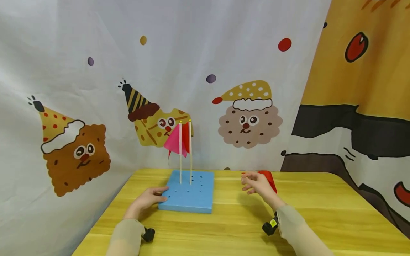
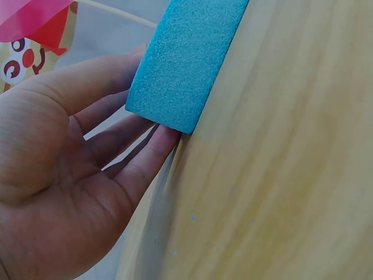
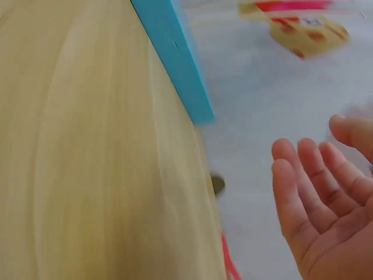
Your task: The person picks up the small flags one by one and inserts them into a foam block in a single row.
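A blue foam block [image 1: 189, 193] with several small holes lies on the yellow wooden table [image 1: 320, 213]. Two thin sticks stand upright in it, carrying a pink flag [image 1: 174, 141] and a red flag [image 1: 186, 137]. My left hand [image 1: 150, 198] rests with straight fingers against the block's left edge; the left wrist view shows the fingers [image 2: 111, 111] touching the foam block [image 2: 183, 64]. My right hand [image 1: 256, 183] hovers with relaxed fingers and holds nothing, to the right of the block. Behind it lies a red thing [image 1: 268, 177], partly hidden. In the right wrist view the right hand [image 3: 326, 192] shows an empty palm.
A cartoon-printed curtain [image 1: 192, 71] hangs close behind the table and along the right side. The table's left edge [image 1: 105, 217] runs near my left arm. Wrist cameras [image 1: 270, 225] sit on both forearms.
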Tool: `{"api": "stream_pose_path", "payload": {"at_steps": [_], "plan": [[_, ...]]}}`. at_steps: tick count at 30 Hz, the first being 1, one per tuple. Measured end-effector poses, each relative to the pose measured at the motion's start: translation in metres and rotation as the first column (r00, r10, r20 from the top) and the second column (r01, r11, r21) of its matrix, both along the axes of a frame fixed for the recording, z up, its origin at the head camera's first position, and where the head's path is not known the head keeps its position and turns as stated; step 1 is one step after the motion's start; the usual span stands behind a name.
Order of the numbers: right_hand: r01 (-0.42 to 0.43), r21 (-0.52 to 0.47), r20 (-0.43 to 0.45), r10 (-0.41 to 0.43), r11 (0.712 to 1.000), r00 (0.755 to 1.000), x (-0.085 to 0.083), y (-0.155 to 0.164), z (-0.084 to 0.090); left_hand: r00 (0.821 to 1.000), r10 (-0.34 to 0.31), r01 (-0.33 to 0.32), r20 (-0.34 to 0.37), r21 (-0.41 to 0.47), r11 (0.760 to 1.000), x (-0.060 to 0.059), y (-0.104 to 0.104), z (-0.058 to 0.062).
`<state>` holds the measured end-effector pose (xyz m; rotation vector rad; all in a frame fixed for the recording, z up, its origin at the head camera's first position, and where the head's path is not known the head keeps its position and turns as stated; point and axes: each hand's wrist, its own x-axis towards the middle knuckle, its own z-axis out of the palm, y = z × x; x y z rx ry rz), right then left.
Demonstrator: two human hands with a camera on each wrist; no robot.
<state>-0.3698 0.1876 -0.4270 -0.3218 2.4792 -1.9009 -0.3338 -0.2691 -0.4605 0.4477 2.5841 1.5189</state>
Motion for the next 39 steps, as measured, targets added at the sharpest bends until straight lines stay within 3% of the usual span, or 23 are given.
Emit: {"api": "stream_pose_path", "payload": {"at_steps": [9,14,20,25,39], "plan": [[0.087,0.045,0.072,-0.091,0.995,0.993,0.015,0.078,-0.002,1.000,0.008,-0.008,0.023,0.006,1.000,-0.001,0.002,0.001],[0.098,0.152,0.110,-0.115,0.983,0.987,0.023,0.099,-0.006,1.000,0.001,-0.001,0.018,0.014,1.000,0.000,-0.001,0.000],[0.053,0.240,0.134,-0.087,0.969,0.987,0.032,0.105,-0.016,0.999,0.012,-0.012,0.038,0.003,1.000,0.001,-0.004,0.001],[0.065,0.302,0.147,-0.114,0.951,0.982,0.039,0.105,-0.022,0.998,0.020,-0.019,0.052,-0.003,1.000,-0.002,0.000,0.000],[0.068,0.462,0.095,-0.126,0.884,0.987,0.041,0.092,-0.030,0.999,0.016,-0.016,0.033,0.014,1.000,-0.001,0.001,0.000]]}}
